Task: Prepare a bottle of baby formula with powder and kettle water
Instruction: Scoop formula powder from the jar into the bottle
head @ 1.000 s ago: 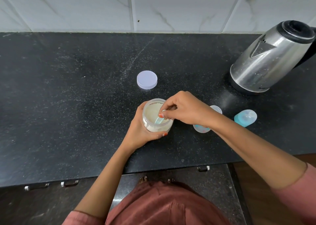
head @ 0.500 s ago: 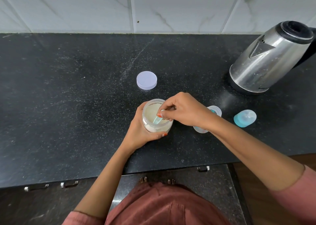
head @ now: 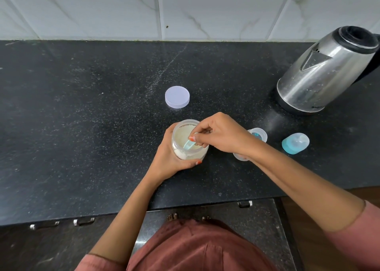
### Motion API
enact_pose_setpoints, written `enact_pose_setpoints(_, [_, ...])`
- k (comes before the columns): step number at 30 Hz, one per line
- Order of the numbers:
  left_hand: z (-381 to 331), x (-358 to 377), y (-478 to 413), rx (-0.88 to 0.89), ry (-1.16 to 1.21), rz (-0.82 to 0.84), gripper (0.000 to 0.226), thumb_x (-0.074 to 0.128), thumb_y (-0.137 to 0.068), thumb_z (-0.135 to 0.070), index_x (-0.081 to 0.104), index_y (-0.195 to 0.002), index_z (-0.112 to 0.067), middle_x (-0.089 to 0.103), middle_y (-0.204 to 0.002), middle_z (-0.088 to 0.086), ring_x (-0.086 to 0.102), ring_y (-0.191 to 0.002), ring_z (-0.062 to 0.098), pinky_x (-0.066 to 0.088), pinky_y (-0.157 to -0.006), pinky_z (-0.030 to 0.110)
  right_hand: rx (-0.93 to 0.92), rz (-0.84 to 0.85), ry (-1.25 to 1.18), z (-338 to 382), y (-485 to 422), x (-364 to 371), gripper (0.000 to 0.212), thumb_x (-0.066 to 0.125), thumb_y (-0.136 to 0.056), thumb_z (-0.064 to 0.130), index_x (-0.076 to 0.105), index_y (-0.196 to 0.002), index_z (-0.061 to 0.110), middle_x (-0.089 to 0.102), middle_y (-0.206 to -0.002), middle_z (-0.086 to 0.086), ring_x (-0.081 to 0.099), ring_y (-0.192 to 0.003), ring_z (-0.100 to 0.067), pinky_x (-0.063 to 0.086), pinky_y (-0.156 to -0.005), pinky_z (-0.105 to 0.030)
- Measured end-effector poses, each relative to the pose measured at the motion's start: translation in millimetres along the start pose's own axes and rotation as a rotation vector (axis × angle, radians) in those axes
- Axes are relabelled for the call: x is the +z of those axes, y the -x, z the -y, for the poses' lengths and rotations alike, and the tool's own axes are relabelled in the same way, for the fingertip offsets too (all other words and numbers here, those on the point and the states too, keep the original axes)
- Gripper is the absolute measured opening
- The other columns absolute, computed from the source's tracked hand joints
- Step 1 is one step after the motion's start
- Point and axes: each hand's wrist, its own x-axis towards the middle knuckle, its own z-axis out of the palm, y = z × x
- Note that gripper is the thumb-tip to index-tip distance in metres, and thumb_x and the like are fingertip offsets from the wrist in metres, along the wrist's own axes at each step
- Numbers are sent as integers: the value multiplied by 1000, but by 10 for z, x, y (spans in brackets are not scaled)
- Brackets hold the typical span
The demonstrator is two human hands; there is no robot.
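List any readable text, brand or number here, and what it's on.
Nothing can be read.
Kettle: small print low on the body, too blurred to read.
Bottle: teal marks, too small to read.
Jar, scoop, lid, cap: no text visible.

Light: bright, even, diffuse; source not in my view.
Glare: soft highlights on kettle [head: 320, 73] steel, pale sheen on surface [head: 273, 120] beside it.
Shadows: faint, soft.
Distortion: wide-angle, wall tiles [head: 205, 9] bow toward edges.
Focus: sharp, no blur.
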Motion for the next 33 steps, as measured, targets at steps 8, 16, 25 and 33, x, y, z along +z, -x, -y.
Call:
enact_pose_setpoints(8, [-1, 1, -5, 11, -17, 3, 87, 79, -45, -42, 32, -118, -43, 45, -124, -18, 45, -115, -7, 35, -88, 4, 106, -55, -118, -89, -11, -104, 10, 63, -84, 10, 70, -90, 7, 64, -65, 3, 59, -59, -4, 52, -68, -18])
enact_pose_setpoints(16, [2, -4, -2, 10, -22, -2, 88, 79, -45, -42, 33, -120, -42, 44, -126, -17, 44, -117, -5, 34, -90, 5, 71, -122, -2, -84, -45, -138, 13, 62, -85, 14, 70, -94, 8, 64, -72, 4, 59, -66, -4, 51, -71, -19])
enact_pose_setpoints(25, [-42, 9, 7, -7, 12, -7, 85, 78, -44, -41, 34, -117, -42, 46, -122, -19, 46, -111, -9, 37, -86, 5, -139, -23, 435, -19, 11, 40, 17, 55, -89, 15, 70, -96, 8, 60, -86, -2, 51, -69, -11, 38, -67, -26])
enact_pose_setpoints(33, [-53, 4, 13, -23, 23, -3, 86, 78, -43, -40, 33, -116, -43, 47, -119, -21, 47, -109, -12, 37, -85, 4, -86, 67, 357, 73, -11, 17, 17, 58, -87, 14, 71, -98, 9, 68, -101, -7, 55, -83, -11, 42, -74, -26])
